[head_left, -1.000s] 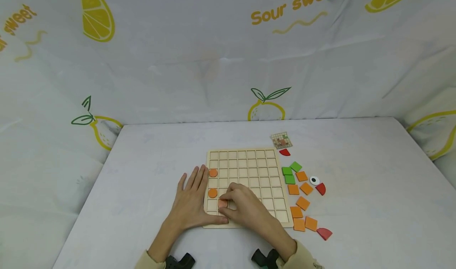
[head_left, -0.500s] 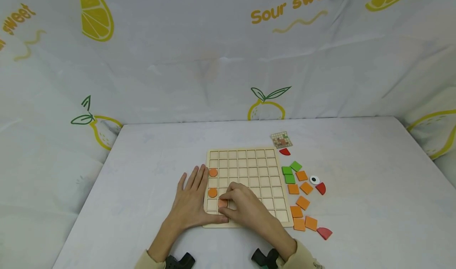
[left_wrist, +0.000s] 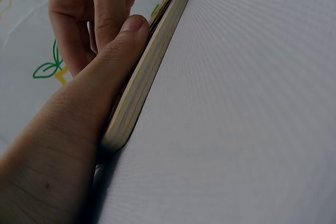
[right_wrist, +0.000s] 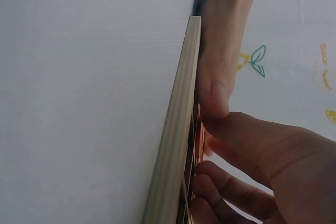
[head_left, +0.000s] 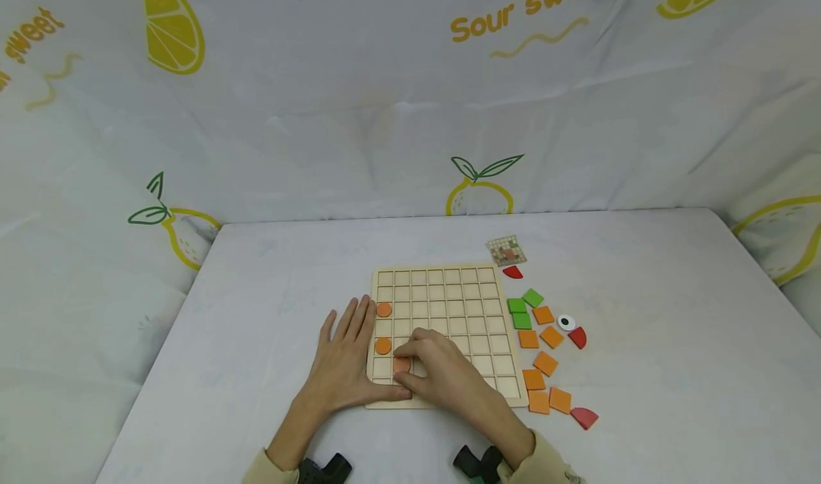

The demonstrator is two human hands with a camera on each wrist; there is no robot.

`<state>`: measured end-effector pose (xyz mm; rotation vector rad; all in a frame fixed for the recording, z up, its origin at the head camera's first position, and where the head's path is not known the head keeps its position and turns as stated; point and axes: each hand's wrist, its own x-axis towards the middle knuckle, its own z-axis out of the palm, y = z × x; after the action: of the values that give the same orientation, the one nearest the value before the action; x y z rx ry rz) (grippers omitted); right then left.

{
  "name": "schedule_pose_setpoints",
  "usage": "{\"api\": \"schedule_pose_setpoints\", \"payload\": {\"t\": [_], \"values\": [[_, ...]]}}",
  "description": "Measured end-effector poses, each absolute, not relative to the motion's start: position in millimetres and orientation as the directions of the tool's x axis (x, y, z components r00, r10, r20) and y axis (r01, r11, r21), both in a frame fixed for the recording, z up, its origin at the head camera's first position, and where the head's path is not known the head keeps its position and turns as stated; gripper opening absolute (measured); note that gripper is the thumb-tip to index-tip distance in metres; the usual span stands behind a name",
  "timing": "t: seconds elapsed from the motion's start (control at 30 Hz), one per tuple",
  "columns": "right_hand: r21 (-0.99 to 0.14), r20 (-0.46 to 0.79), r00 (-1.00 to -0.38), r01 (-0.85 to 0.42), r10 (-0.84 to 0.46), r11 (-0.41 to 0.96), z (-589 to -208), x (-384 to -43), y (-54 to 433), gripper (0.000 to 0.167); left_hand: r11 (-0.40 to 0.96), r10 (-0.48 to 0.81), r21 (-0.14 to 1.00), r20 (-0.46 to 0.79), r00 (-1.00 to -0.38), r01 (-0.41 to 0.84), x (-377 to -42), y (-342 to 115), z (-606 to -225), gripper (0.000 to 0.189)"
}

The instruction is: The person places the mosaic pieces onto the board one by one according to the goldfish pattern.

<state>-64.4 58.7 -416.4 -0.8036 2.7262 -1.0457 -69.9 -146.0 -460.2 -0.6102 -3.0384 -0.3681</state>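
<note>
I judge the piece [head_left: 401,365] light, stiff — edgewise hold best; right hand [head_left: 444,370] pinches it — left hand [head_left: 340,370] lies straight-fingered.

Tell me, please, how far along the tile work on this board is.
Two orange discs already sit in the left column of the board. The right hand pinches a paler orange piece. Seemingly remaining: green squares, orange squares, red wedges and eye disc beside the board.

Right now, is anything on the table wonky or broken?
I see nothing broken or spilled. The small picture card sits crooked by the far right corner of the wooden grid board, and the orange square tiles along its right side lie at mixed angles, so they look a bit messy.
</note>
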Motion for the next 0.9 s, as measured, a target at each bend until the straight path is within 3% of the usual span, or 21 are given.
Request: {"api": "schedule_pose_setpoints", "payload": {"t": [0.37, 0.9], "values": [[-0.658, 0.096, -0.877, -0.41, -0.47, 0.631, -399.1, -59.0, 65.3, 0.023, 0.898, 0.371, 0.237, 0.049, -0.927, 0.371, -70.0, -146.1, -459.4, 0.147], [-0.613, 0.147, -0.907, -0.397, -0.395, 0.683, -382.4, -43.2, 112.2, 0.025, 0.9, 0.355, 0.259, 0.035, -0.934, 0.352, -70.2, -144.8, -459.5, 0.148]]}}
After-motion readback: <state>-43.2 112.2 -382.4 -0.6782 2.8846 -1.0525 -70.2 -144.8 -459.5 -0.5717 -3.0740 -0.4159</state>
